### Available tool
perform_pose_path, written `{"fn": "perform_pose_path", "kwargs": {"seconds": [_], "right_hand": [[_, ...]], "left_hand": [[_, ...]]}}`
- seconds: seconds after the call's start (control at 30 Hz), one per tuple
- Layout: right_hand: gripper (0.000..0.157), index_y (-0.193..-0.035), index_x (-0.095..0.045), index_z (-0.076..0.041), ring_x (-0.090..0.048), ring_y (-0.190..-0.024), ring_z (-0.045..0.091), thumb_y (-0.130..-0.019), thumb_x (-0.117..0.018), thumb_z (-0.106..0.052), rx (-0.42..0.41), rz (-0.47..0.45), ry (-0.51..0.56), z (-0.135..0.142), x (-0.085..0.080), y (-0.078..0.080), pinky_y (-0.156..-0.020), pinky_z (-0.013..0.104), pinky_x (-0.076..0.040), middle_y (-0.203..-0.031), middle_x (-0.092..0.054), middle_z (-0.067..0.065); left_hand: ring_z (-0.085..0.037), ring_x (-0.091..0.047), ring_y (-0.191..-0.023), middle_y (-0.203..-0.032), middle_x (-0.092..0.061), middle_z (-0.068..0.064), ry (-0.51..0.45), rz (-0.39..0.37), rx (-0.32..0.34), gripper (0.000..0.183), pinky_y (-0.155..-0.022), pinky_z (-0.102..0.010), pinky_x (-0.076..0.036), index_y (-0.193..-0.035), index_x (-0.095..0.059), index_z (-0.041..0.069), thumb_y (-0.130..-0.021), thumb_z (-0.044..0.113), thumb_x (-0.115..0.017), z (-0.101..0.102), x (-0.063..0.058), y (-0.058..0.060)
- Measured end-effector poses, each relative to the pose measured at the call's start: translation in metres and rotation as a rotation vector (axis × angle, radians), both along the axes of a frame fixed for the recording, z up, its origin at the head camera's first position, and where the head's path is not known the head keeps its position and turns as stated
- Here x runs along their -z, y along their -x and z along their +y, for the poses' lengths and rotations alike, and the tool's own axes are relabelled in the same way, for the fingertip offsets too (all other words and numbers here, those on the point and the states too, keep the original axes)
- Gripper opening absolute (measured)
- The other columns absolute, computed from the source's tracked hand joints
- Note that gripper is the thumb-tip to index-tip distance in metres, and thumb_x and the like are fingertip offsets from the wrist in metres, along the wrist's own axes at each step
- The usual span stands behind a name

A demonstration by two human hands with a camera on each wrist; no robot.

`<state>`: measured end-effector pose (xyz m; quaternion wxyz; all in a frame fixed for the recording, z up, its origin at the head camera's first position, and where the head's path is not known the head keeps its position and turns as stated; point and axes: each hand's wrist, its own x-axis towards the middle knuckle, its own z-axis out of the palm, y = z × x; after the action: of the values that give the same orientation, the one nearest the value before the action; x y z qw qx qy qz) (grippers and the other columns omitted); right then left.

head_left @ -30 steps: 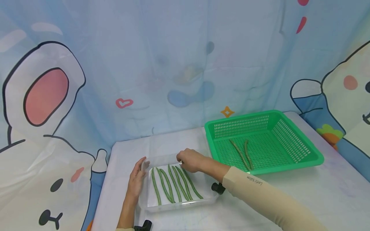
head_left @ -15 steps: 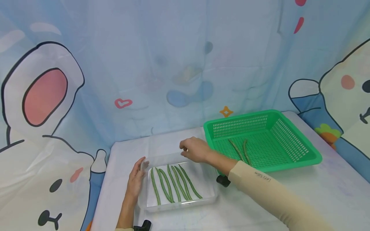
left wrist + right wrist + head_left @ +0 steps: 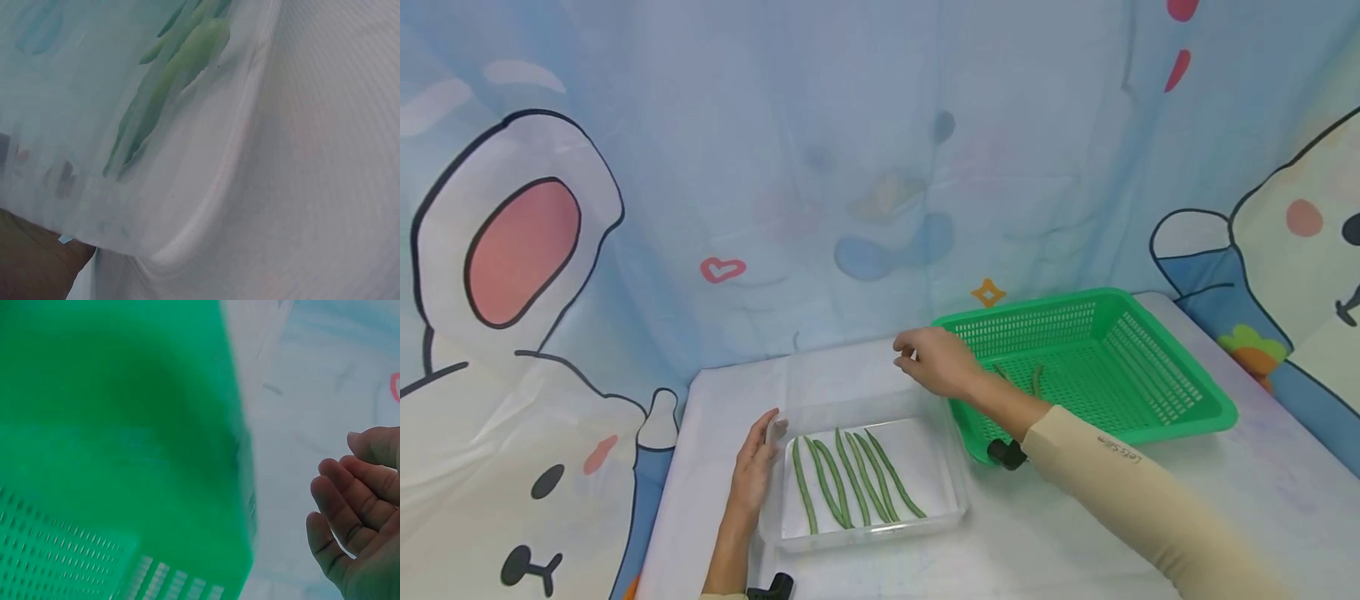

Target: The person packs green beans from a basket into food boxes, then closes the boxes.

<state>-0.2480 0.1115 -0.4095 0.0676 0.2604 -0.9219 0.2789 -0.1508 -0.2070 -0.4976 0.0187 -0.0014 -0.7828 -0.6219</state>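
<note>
Clear plastic box (image 3: 868, 541): left hand (image 3: 752, 467) grips its left wall; green beans (image 3: 852, 478) lie roughly side by side on its white floor. Right hand (image 3: 942, 362), loosely curled around nothing, hangs near the left rim of the green basket (image 3: 1150, 375); forearm (image 3: 1009, 406) partly hides two beans (image 3: 1037, 382) inside. Risks, judged: wrist camera (image 3: 1006, 454) could snag the basket's near rim and shift it; a left-hand tug could tilt the box, sliding its beans together.
</note>
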Motion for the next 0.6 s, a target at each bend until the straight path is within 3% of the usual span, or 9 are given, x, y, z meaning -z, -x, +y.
{"fn": "perform_pose_path", "kwargs": {"seconds": [0.17,0.43,0.6], "right_hand": [[0.024,-0.114,-0.069,-0.010,-0.066,-0.084,0.018,-0.092,-0.064,-0.019,0.065,-0.027,-0.019,0.024,0.003,0.011,-0.066,0.033,-0.052,-0.101,-0.071,0.005],[0.028,-0.117,-0.068,-0.007,-0.066,-0.097,0.028,-0.091,-0.063,-0.019,0.150,-0.059,-0.074,0.057,0.010,0.028,-0.080,0.047,-0.052,-0.109,-0.070,0.012],[0.030,-0.117,-0.067,-0.005,-0.066,-0.094,0.029,-0.091,-0.063,-0.021,0.177,-0.101,-0.151,0.076,0.015,0.035,-0.076,0.047,-0.053,-0.109,-0.069,0.013]], "left_hand": [[-0.029,-0.017,-0.145,-0.150,-0.038,-0.014,0.015,-0.004,-0.006,0.053,-0.113,-0.056,-0.017,-0.147,-0.038,0.014,-0.096,0.000,-0.034,0.000,0.000,0.001],[-0.029,-0.015,-0.146,-0.154,-0.032,-0.010,0.015,-0.008,-0.013,0.053,-0.112,-0.057,-0.017,-0.146,-0.039,0.016,-0.095,0.000,-0.034,0.000,0.000,0.001],[-0.029,-0.018,-0.145,-0.152,-0.035,-0.010,0.014,-0.007,-0.016,0.055,-0.113,-0.056,-0.016,-0.146,-0.039,0.017,-0.094,0.000,-0.034,0.001,0.001,0.000]]}}
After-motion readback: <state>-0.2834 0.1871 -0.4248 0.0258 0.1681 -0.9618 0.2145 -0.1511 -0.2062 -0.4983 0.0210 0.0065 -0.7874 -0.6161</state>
